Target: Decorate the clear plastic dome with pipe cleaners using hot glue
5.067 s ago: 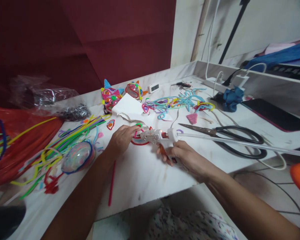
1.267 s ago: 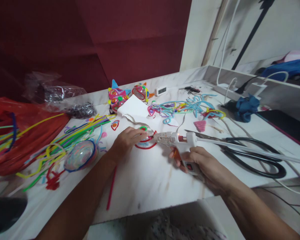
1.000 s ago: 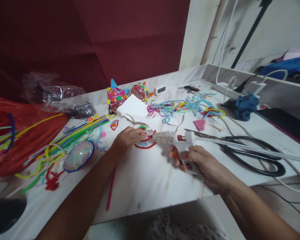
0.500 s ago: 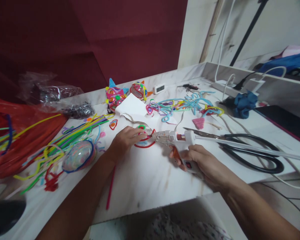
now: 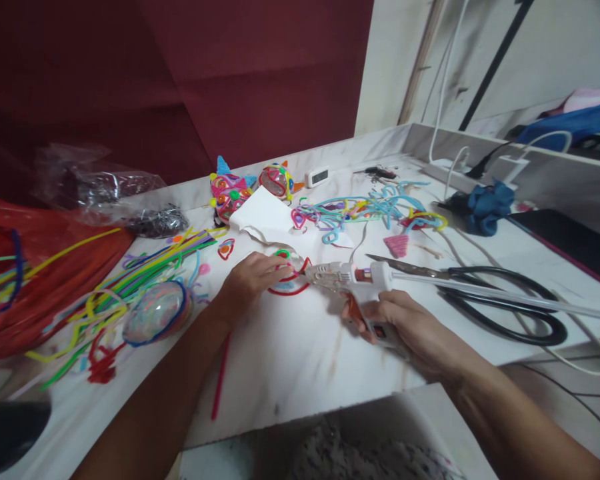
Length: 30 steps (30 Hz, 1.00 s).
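Note:
My right hand (image 5: 405, 321) is wrapped round the grip of a white hot glue gun (image 5: 367, 283), fingers at its orange trigger. A long clear glue stick (image 5: 480, 295) runs out of the gun's back. The nozzle is at the right edge of a craft piece (image 5: 291, 289) rimmed with red pipe cleaner. My left hand (image 5: 253, 279) holds that piece against the table, fingers closed over its left side and hiding part of it. A green-and-red pipe-cleaner ring (image 5: 282, 254) shows just beyond my fingertips. White paper (image 5: 263, 213) lies behind.
Black-handled scissors (image 5: 500, 297) lie right of the glue gun. Pipe cleaners (image 5: 150, 273) and a clear dome with a blue rim (image 5: 156, 312) are at left, beside a red bag (image 5: 70, 267). Decorated balls (image 5: 230, 193) stand at the back. A phone (image 5: 570, 243) lies far right.
The view has shifted very slightly. Both hands, the glue gun and the red-rimmed piece stay practically where they were.

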Available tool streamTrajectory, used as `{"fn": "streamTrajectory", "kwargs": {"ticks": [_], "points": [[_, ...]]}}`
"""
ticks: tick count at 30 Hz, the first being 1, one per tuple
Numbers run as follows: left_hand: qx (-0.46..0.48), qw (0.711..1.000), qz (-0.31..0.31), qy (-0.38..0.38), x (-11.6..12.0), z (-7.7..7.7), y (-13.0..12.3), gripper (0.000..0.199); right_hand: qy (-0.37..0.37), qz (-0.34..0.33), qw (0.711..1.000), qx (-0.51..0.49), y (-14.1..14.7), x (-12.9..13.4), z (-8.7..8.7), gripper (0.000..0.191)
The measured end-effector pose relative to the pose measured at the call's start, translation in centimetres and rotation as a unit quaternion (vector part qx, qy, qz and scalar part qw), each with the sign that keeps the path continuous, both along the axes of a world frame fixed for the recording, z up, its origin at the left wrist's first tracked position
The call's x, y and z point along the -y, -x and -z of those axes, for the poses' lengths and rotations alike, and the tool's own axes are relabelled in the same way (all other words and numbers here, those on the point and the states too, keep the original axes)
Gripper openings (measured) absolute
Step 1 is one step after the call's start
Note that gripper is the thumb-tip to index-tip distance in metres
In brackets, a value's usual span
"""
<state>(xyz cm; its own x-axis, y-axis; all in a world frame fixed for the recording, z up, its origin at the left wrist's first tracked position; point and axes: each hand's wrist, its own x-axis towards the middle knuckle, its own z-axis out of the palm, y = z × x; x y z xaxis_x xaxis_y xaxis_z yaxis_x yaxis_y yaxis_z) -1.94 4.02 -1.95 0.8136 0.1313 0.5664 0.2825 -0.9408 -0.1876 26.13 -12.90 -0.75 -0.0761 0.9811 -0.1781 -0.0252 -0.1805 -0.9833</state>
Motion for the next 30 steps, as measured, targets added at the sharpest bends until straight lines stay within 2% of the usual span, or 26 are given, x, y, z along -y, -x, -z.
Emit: {"fn": "streamTrajectory", "kwargs": {"ticks": [14, 19, 24, 30], "points": [[-0.016, 1.000, 0.003, -0.017, 0.3, -0.6, 0.0, 0.039, 0.013, 0.013, 1.000, 0.019, 0.1, 0.1, -0.1, 0.027], [0.026, 0.998, 0.033, -0.045, -0.2, 0.0, -0.2, 0.039, 0.005, 0.002, 1.000, 0.022, -0.1, 0.2, 0.0, 0.028], [-0.001, 0.999, 0.016, -0.038, -0.6, 0.7, -0.1, 0.039, 0.009, 0.011, 1.000, 0.014, 0.0, 0.2, 0.1, 0.027], [0.013, 0.999, 0.017, -0.047, -0.9, 1.3, 0.1, 0.039, 0.008, 0.011, 1.000, 0.013, 0.0, 0.3, 0.0, 0.026]]}}
